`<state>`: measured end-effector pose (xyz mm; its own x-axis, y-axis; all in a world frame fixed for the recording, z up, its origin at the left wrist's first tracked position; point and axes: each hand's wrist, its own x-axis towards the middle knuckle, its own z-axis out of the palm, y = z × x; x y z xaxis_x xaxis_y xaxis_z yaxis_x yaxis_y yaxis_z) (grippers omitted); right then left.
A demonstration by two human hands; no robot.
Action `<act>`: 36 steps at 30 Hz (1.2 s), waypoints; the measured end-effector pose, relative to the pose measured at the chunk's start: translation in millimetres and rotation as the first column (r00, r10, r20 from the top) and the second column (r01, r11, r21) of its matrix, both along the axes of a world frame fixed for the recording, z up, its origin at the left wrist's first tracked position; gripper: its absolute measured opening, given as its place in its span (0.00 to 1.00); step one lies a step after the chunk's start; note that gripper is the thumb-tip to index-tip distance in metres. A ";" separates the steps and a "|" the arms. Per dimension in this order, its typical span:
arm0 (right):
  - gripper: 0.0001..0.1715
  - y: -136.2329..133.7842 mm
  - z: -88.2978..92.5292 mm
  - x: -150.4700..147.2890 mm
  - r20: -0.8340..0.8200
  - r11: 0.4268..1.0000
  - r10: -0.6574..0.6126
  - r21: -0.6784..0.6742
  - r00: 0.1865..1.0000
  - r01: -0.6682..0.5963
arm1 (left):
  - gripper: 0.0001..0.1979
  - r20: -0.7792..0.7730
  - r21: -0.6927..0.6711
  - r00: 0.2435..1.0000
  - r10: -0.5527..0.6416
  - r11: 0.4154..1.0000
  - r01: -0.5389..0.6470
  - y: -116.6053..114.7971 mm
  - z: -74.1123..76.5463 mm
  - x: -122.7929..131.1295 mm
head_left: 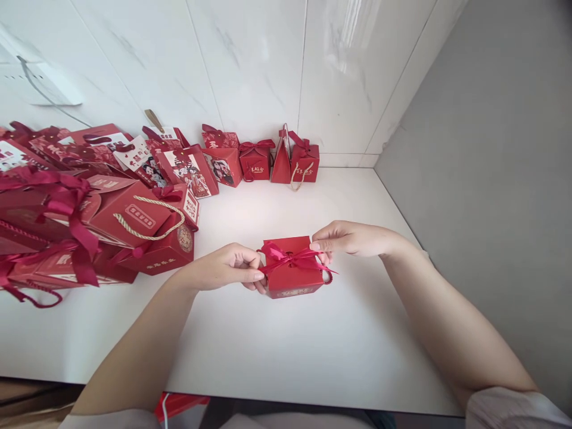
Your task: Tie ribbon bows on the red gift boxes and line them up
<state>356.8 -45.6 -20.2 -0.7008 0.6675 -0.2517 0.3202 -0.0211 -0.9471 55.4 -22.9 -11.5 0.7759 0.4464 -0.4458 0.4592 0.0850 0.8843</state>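
A small red gift box (294, 281) sits on the white table in front of me. Across its top, a crimson ribbon (286, 257) is tied in a bow, with a tail sticking out past the right side. My left hand (241, 268) is closed at the box's left side, thumb and forefinger pinching the ribbon's left part. At the upper right corner, my right hand (336, 238) is closed in a pinch on the ribbon's right part. A dark red cord handle (329, 277) loops out at the box's right side. Some fingertips are hidden behind the box.
Many red gift boxes with ribbons crowd the left; one nearby box (134, 208) has a gold cord handle. Several more, including a small box (305, 162), line the marble-patterned wall (263, 65). A grey panel (482, 179) borders the white table (277, 351) on the right.
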 end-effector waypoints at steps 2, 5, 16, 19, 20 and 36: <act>0.25 0.7 -1.5 0.5 -0.003 1.000 0.003 -0.008 1.000 -0.003 | 0.14 -0.004 -0.016 1.000 -0.025 1.000 0.025 2.1 -2.3 -1.1; 0.26 0.8 -2.6 1.0 0.004 1.000 -0.001 -0.025 1.000 0.001 | 0.14 -0.013 -0.025 0.999 -0.049 0.999 0.048 5.3 -6.6 -2.6; 0.22 -8.8 11.0 -2.7 -0.036 0.999 -0.044 0.026 0.998 0.045 | 0.16 -0.033 0.180 0.998 0.062 0.982 -0.055 13.3 -14.2 -6.9; 0.22 -10.8 13.0 -3.0 -0.026 0.999 -0.039 0.018 0.999 0.039 | 0.18 0.041 0.241 0.984 0.173 0.954 -0.177 13.0 -17.0 -3.7; 0.22 -11.4 13.3 -3.3 -0.021 0.999 -0.034 0.017 0.999 0.034 | 0.18 0.062 0.245 0.980 0.189 0.949 -0.198 12.4 -18.0 -2.1; 0.20 -8.3 8.8 -1.7 -0.031 0.986 -0.162 0.032 0.986 0.163 | 0.15 -0.101 0.356 0.993 0.059 0.934 -0.019 -7.3 3.2 5.2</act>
<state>355.1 -53.9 -11.4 -0.5888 0.7809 -0.2085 0.2886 -0.0378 -0.9567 60.6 -30.2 -8.4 0.7104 0.6197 -0.3336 0.5564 -0.2043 0.8054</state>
